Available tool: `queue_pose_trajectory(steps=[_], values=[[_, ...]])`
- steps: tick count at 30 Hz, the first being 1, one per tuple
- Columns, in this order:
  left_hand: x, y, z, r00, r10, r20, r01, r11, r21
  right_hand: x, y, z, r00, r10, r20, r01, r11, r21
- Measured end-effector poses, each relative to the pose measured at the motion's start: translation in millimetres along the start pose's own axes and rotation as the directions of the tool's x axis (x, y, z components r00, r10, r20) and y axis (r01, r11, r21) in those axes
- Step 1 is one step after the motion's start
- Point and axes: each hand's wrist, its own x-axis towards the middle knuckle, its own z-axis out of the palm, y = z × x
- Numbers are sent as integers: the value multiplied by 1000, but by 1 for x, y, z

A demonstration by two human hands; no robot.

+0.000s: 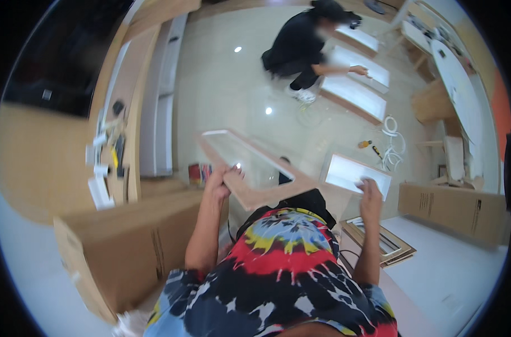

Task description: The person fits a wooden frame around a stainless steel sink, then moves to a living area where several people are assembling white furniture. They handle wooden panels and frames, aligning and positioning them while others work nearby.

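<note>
My left hand [220,181] grips the edge of a flat, light-wood frame [261,196] with a long angled cutout. The frame is held tilted in front of my body, and the floor shows through its opening. To the right, my right hand [371,194] is raised with its fingers curled in and blurred. It hangs over a shallow white box with wooden edges [345,171], near the frame's right end. Whether it pinches anything small cannot be made out.
Cardboard boxes stand at left [126,253] and right [452,210]. More wood frames [401,253] lie stacked at my right. Another person in black [295,45] crouches ahead beside several white drawer-like boxes [354,98]. A white cable [399,143] and screwdriver [377,151] lie on the floor.
</note>
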Motion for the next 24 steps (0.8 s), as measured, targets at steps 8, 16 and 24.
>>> queue_pose_trajectory(steps=[8, 16, 24], values=[[111, 61, 80, 987, -144, 71, 144, 990, 8, 137, -256, 175, 618, -588, 522, 426, 808, 406], [240, 191, 114, 991, -123, 58, 122, 992, 28, 257, -260, 244, 336, -211, 918, 79, 977, 196], [306, 327, 239, 973, -230, 16, 219, 946, 237, 364, -225, 290, 864, 147, 482, 63, 918, -393]])
